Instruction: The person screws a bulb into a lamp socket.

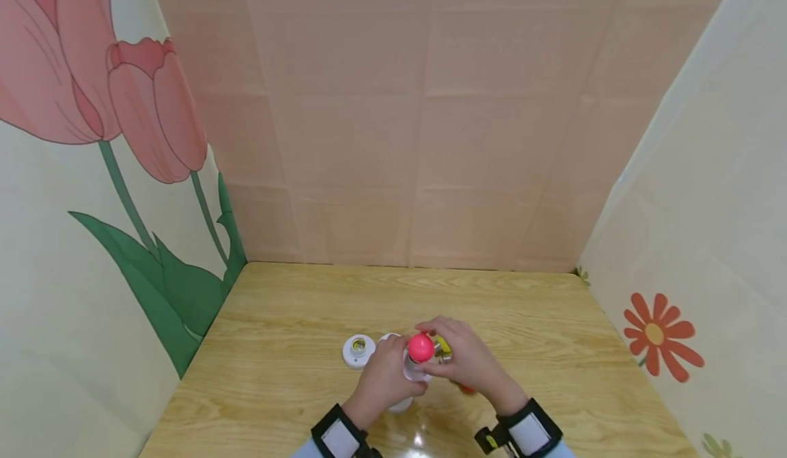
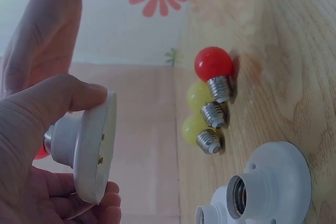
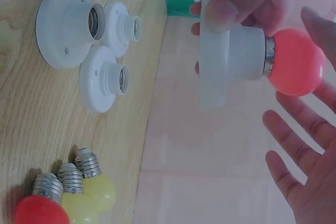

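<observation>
My left hand (image 1: 386,374) grips a white round lamp holder (image 2: 94,145) by its base, thumb on one side and fingers on the other, raised off the table. A red bulb (image 3: 297,62) sits in the holder's socket, part of its metal collar showing at the rim. Around the bulb, my right hand (image 3: 310,145) has its fingers spread and extended, with gaps between them and the bulb in the right wrist view. From the head, the right hand (image 1: 464,355) is at the bulb's right side.
Several bulbs lie on the table: another red bulb (image 2: 213,64) and two yellow bulbs (image 2: 198,95). Three more white lamp holders (image 3: 65,27) stand on the wooden table (image 1: 277,348), sockets up. A pink backdrop and flowered side panels enclose the table.
</observation>
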Demonstrator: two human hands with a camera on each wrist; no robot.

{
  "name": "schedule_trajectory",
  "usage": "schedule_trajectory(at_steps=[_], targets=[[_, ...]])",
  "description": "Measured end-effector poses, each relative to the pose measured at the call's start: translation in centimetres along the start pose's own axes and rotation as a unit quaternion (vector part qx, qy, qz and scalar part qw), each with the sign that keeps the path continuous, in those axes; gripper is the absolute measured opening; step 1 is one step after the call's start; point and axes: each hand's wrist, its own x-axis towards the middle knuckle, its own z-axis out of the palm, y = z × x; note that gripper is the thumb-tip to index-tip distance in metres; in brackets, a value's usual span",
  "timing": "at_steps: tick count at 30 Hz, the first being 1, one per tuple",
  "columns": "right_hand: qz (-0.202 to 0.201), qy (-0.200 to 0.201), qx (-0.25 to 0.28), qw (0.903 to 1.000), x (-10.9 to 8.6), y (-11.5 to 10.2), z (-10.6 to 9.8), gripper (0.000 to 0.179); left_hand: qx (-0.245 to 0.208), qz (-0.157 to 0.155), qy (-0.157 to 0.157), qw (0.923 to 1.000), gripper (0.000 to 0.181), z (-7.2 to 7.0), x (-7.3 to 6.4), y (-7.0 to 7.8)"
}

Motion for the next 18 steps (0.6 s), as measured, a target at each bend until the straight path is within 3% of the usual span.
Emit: schedule_trajectory(at_steps=[4,10,18], targets=[[-0.005,-0.006,0.022,0.9997,-0.09,0.12,-0.28,0.069,0.000,0.000,-0.005,1.0000,0.069,-0.14,0.09,-0.10],[-0.093,-0.021,0.049,0.9942,0.08,0.51,-0.61,0.069,0.001,0.012,-0.004,0.9999,0.068,-0.14,0.30,-0.29],[-0.065,-0.062,0.063,0.9939,-0.11,0.41,-0.72,0.059,-0.010,-0.004,-0.020,0.9997,0.072,-0.14,0.40,-0.26]])
